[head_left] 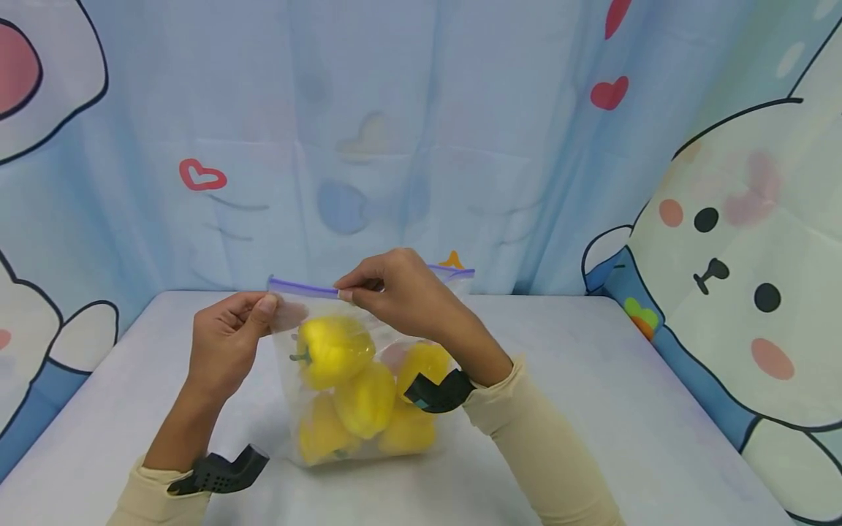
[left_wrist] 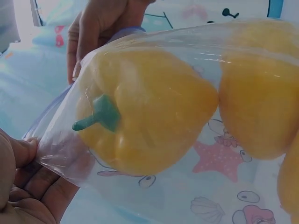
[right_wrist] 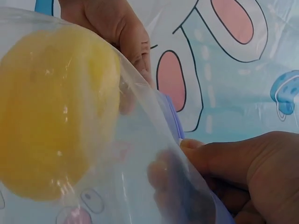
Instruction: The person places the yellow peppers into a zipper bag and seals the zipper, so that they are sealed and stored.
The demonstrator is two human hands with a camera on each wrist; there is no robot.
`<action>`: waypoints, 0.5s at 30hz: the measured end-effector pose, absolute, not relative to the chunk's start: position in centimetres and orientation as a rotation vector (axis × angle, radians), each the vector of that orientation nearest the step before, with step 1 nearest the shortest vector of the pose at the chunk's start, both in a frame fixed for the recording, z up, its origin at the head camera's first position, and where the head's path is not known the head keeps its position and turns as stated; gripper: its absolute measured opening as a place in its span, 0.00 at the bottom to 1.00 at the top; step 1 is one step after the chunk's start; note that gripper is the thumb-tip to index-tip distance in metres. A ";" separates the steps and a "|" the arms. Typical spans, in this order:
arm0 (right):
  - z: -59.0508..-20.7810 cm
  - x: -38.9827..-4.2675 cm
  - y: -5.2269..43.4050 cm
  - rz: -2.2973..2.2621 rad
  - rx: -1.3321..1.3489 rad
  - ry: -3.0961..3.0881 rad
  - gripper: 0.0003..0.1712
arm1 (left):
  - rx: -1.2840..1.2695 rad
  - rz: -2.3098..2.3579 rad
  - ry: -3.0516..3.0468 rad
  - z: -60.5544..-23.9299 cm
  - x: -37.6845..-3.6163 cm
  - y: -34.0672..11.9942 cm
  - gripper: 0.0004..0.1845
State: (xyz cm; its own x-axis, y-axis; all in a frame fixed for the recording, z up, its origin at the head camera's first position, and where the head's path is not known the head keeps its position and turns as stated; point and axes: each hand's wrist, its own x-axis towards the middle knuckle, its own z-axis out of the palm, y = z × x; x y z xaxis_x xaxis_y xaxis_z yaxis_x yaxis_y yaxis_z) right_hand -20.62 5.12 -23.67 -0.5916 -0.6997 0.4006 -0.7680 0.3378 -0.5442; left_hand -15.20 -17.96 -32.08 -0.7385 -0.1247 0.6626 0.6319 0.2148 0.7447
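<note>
A clear zip bag point(head_left: 289, 351) with a purple seal strip point(head_left: 302, 288) stands on the white table point(head_left: 625, 409). Several yellow bell peppers point(head_left: 332, 351) fill it; one with a green stem point(left_wrist: 100, 114) shows close in the left wrist view, another pepper point(right_wrist: 51, 112) in the right wrist view. My left hand point(head_left: 226, 340) pinches the bag's top left corner. My right hand point(head_left: 395, 288) pinches the seal strip near its middle, thumb and fingers point(right_wrist: 196, 156) on either side of the plastic. The bag's right end is hidden behind that hand.
A pale blue cartoon curtain point(head_left: 421, 131) with hearts and rabbit figures hangs behind and at both sides of the table. Black wrist mounts point(head_left: 220, 471) sit on both cream sleeves.
</note>
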 end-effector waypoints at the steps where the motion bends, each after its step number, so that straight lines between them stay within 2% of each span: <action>1: -23.7 -20.7 5.3 1.094 1.370 -2.494 0.08 | -0.474 -1.591 -1.872 -32.1 -15.2 -18.0 0.08; 15: -23.8 -22.0 8.8 1.098 1.308 -2.515 0.08 | -0.402 -1.717 -1.851 -32.3 -15.5 -18.6 0.12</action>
